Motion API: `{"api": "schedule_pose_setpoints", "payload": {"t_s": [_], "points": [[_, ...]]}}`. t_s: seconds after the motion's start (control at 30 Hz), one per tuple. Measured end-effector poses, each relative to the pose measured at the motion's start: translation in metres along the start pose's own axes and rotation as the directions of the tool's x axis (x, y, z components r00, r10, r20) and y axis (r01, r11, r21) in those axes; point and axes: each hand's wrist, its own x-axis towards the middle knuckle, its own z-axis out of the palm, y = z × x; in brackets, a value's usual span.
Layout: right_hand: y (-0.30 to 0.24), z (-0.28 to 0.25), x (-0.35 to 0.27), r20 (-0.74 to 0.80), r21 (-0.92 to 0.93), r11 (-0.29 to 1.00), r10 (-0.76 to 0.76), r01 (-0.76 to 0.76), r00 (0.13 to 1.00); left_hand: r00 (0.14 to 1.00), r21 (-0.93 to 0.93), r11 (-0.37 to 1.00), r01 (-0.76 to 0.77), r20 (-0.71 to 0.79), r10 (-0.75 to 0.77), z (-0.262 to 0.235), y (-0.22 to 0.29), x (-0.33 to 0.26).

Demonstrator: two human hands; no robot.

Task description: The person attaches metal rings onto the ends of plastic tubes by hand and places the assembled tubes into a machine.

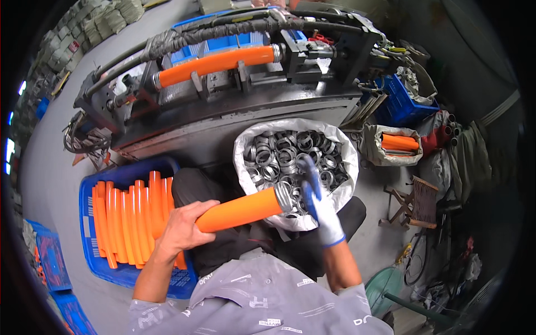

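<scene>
My bare left hand [186, 228] is closed around the left part of an orange tube [240, 211], held over my lap and slanting up to the right. A ridged metal collar [283, 197] sits on the tube's right end. Beside that collar is my right hand [321, 207], in a white and blue glove, its fingers stretched upward and partly blurred. No object shows in it; whether the palm touches the collar I cannot tell. Just beyond, a white sack [241, 162] with a rolled rim holds many loose metal collars [287, 156].
A blue crate [85, 229] of orange tubes stands at my left. Ahead, a bench machine [223, 111] carries another orange tube [220, 62] with metal collars on both ends. To the right are a folding stool [421, 202], a sack with orange tubes [391, 159] and a blue bin [403, 106].
</scene>
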Motion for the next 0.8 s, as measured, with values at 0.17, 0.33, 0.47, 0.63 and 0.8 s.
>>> {"api": "schedule_pose_setpoints", "payload": {"t_s": [0.17,0.33,0.47,0.63,0.8], "points": [[0.058,-0.074,0.019,-0.18,-0.974,0.089,0.239,-0.206,0.954,0.999,-0.355,0.935,-0.018,0.033,0.032,0.002,-0.01,-0.002],[0.076,-0.081,0.027,-0.125,-0.991,-0.069,0.208,-0.113,0.97,0.994,-0.684,0.722,0.104,0.063,-0.084,0.006,-0.014,-0.01],[0.088,-0.079,0.031,-0.179,-0.982,-0.092,0.171,-0.165,0.969,0.932,-0.934,0.223,-0.28,-0.32,-0.17,0.012,-0.012,-0.003],[0.063,-0.082,0.024,-0.301,-0.87,0.427,-0.068,-0.245,0.951,0.867,-0.943,-0.097,-0.317,-0.247,-0.432,0.019,-0.005,0.001],[0.015,-0.012,0.008,-0.069,0.599,0.774,0.305,-0.205,0.95,0.869,-0.887,-0.418,-0.195,0.041,-0.493,0.072,0.005,0.006]]}}
